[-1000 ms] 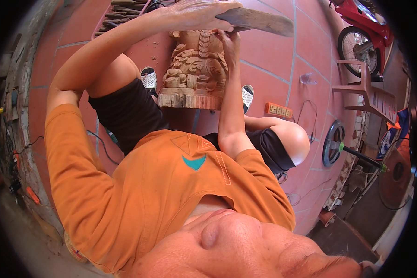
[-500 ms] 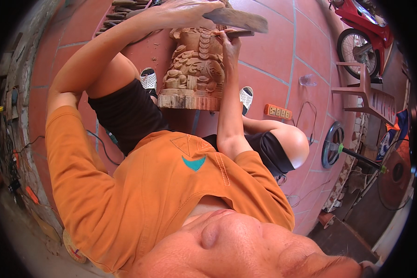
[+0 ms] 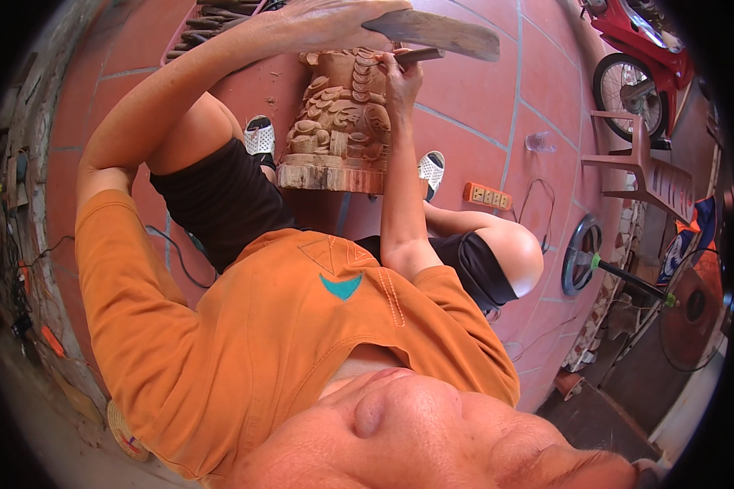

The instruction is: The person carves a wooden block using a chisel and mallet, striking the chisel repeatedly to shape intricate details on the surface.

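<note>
My left hand [image 3: 334,24] is closed round the grip of a flat wooden mallet [image 3: 448,34]. The mallet reaches to the right, just above the butt of a chisel [image 3: 421,55]; whether they touch I cannot tell. In my right hand [image 3: 402,83] is that chisel, pinched by its dark handle near the upper part of a carved wooden figure [image 3: 334,130]. Its blade tip is hidden. The figure stands on the floor between my feet, with coins and rounded shapes cut in relief above a rough, pale base [image 3: 330,178]. Its top is covered by my left hand and the mallet.
A pink tray [image 3: 189,24] of several chisels lies at the far left. To the right are an orange power strip [image 3: 488,196], a clear cup [image 3: 541,142], a plastic chair [image 3: 648,167], a red motorbike [image 3: 656,73] and a standing fan [image 3: 583,254]. Loose cables cross the tiled floor.
The mallet has shifted to the right along with my left hand. My right hand and the chisel have moved only slightly to the left.
</note>
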The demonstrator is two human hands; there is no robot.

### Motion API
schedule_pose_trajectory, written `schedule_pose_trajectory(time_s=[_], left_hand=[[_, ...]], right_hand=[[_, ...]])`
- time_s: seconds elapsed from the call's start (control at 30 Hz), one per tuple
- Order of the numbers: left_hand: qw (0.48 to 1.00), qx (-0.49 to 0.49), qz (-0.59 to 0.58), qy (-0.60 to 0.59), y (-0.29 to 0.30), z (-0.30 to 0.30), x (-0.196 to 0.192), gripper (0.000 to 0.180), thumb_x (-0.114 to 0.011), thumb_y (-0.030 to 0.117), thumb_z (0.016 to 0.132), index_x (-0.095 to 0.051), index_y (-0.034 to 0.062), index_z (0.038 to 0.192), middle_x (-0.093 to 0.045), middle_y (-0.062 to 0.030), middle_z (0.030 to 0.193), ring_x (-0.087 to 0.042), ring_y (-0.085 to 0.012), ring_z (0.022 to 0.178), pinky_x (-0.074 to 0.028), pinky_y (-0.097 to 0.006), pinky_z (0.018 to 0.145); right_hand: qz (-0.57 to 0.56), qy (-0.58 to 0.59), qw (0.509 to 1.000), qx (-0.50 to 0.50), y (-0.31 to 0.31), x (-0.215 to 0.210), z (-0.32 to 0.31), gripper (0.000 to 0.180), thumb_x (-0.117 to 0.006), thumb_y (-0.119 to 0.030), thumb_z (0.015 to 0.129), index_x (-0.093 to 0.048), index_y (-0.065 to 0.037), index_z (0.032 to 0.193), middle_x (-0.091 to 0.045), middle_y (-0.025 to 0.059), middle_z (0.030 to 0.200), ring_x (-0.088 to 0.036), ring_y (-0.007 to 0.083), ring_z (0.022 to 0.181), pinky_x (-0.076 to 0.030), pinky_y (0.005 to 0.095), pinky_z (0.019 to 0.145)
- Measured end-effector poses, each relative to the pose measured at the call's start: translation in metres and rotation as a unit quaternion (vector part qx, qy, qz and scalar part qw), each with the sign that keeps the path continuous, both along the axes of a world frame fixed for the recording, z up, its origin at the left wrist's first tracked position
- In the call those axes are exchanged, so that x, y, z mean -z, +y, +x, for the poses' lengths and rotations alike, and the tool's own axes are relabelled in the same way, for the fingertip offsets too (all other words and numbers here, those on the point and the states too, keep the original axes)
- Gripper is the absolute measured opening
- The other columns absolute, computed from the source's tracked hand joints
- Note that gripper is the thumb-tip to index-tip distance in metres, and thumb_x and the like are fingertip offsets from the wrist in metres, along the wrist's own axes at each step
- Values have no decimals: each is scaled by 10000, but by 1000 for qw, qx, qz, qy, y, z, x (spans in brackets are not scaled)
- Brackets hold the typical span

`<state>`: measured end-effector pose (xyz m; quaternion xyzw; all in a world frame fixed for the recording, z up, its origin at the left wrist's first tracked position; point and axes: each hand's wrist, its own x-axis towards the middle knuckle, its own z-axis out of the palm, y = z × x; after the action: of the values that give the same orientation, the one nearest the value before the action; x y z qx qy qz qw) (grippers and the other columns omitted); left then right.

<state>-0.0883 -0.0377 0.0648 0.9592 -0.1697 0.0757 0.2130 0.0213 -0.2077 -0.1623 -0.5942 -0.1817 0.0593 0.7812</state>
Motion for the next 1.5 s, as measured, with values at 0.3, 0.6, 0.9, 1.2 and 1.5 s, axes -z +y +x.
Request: schedule_pose_trajectory(time_s=[0.3,0.6,0.9,1.2,1.5], left_hand=[[1000,9,4,-18,-1,1,3,622,-646,484,938,-477,67,1369,-690,-255,983,-691,-409,955,-539,-478,807],[1000,4,18,-18,-2,3,1,613,-666,450,933,-480,59,1367,-686,-243,949,-693,-405,913,-542,-468,780],[999,16,20,19,-8,13,23,556,-681,335,913,-486,66,1359,-683,-239,946,-688,-419,897,-524,-506,782],[996,38,-7,-86,-13,10,20,466,-650,244,919,-490,31,1301,-677,-239,886,-685,-416,824,-525,-497,750],[994,1,100,51,-10,21,34,409,-681,219,885,-502,-24,1161,-656,-260,865,-687,-409,811,-525,-505,688]], right_hand=[[26,-6,1000,5,0,4,1,118,-694,1,918,-614,0,1005,-686,53,875,-707,140,817,-558,247,686],[26,-15,999,-15,-1,6,4,130,-700,44,895,-617,17,991,-681,56,873,-703,145,826,-564,260,709],[-46,-123,991,19,5,9,3,232,-769,36,859,-631,40,1046,-691,60,962,-687,129,893,-579,267,747],[-46,-106,993,-3,0,18,10,203,-679,28,916,-617,49,1107,-714,122,1019,-701,163,924,-621,292,738],[-75,-111,991,2,0,15,9,214,-689,-17,943,-633,25,1146,-714,101,1016,-700,149,871,-622,288,713]])
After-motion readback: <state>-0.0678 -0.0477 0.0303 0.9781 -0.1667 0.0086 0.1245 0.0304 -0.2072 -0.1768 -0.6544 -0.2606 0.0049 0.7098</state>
